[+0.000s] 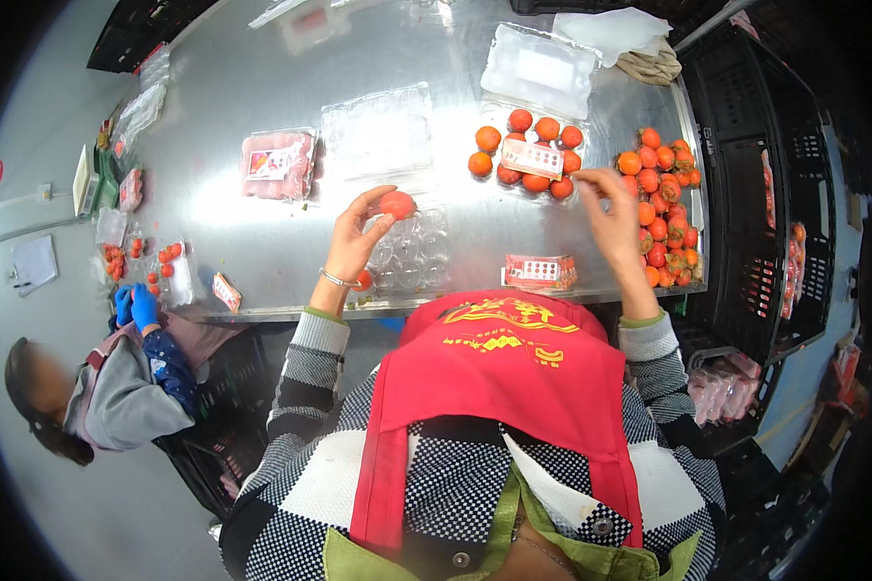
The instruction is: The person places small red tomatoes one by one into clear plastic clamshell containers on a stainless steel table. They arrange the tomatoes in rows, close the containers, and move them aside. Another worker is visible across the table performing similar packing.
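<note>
My left hand [356, 229] pinches an orange-red persimmon [397, 205] between thumb and fingers. It is over the left edge of an empty clear plastic clamshell base [410, 250] with moulded cups; the clear lid [378, 131] lies folded back behind it. A loose persimmon [363, 281] sits by my left wrist. My right hand [612, 214] has nothing visible in it, its fingertips close to the right side of a second clamshell. Persimmons [547, 128] fill that clamshell, a printed card [532, 158] lies on them, and its lid [541, 69] stands open behind.
Many loose persimmons [661, 207] are heaped along the steel table's [261, 240] right edge. A stack of printed cards [540, 271] lies at the front. One labelled clamshell [280, 165] is closed. Black crates [741, 196] stand right. A co-worker's blue-gloved hands [144, 308] are at the far left.
</note>
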Demonstrator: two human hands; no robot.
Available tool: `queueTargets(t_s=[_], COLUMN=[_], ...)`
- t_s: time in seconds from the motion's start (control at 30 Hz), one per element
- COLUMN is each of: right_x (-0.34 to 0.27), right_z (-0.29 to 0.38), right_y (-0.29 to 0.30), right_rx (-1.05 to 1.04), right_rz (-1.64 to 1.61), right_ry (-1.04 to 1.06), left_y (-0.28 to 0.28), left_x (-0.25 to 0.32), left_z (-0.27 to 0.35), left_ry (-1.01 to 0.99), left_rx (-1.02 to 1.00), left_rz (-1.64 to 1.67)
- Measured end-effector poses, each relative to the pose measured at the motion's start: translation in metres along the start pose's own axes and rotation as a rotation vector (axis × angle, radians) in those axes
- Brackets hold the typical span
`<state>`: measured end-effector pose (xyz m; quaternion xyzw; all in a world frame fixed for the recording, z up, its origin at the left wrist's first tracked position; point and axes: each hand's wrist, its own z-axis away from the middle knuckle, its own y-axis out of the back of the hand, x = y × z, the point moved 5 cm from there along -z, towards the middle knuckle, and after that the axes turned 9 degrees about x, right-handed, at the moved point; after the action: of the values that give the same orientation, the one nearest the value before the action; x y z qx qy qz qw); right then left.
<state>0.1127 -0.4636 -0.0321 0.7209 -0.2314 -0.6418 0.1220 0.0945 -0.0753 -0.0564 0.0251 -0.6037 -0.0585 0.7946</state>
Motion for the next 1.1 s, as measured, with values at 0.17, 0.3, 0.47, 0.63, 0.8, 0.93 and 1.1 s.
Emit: queueTargets(t_s=[0.17,0.3,0.47,0.63,0.8,0.93,1.1], right_x=[-0.047,-0.073,-0.082,-0.096,-0.097,-0.087,-0.082], right_z=[0.026,0.028,0.02,0.022,0.021,0.02,0.016], right_y=[-0.093,-0.113,-0.097,-0.086,-0.083,-0.085,-0.083], right_rx=[-0.498,-0.557,-0.199,-0.121,-0.004,-0.003,-0.029], right_rz=[-0.787,-0.901,-0.522,-0.253,-0.223,-0.334,-0.418], right_ry=[-0.468,-0.475,-0.153,0.186,0.302,0.159,0.095], left_y=[-0.05,-0.078,-0.086,-0.097,-0.104,-0.105,-0.102], left_x=[0.053,0.078,0.07,0.049,0.053,0.064,0.069], left_z=[0.003,0.003,0.001,0.001,0.001,-0.001,-0.004], left_ry=[-0.152,-0.29,-0.23,0.089,0.012,-0.127,-0.165], left_rx=[-0.097,-0.103,0.09,-0.103,-0.032,-0.002,-0.022], left_rz=[0.192,0.126,0.185,0.301,0.272,0.258,0.167])
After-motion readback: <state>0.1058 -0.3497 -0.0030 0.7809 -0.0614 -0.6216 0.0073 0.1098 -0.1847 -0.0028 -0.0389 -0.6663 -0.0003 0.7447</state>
